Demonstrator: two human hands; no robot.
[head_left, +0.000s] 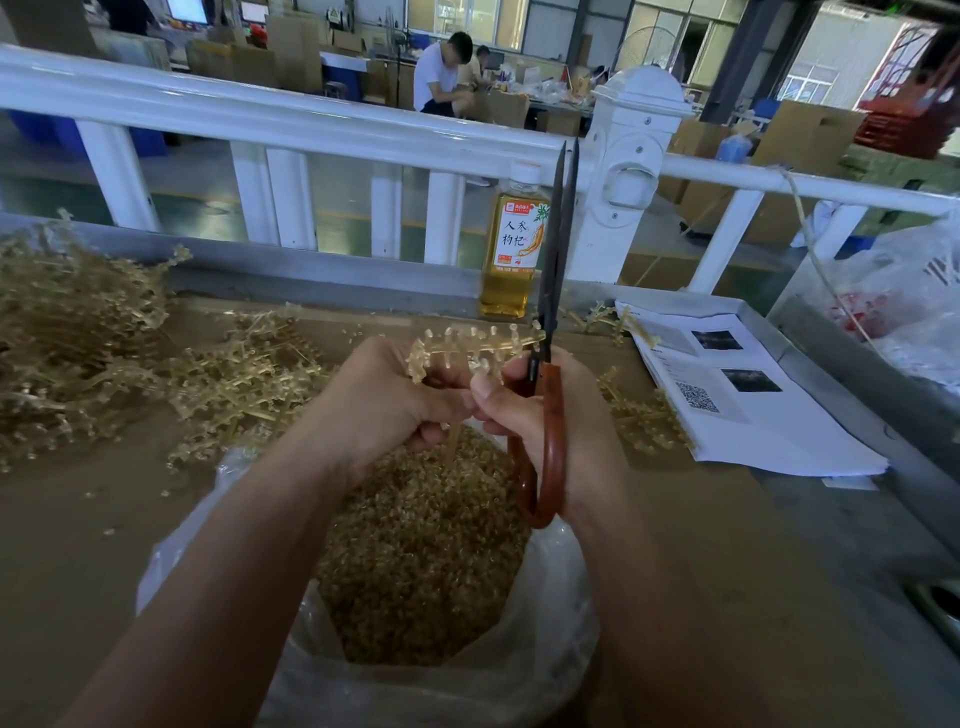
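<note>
Clear plastic bag (545, 639) at six o'clock; left hand (384, 400) grips light, probably brittle amber plastic sprue (467, 343) by its stem, right hand (587, 431) clamps orange-handled scissors (551, 415).

We record a single wide-angle view from the person's head, facing forward and down. It sits close above the left hand (384, 400) and right hand (550, 415). The white railing (311, 130) crosses the upper frame, well beyond.

Translucent amber plastic sprue (470, 345), scissors (550, 332) with dark blades and reddish-brown handles, clear bag (545, 639) of golden bits
</note>
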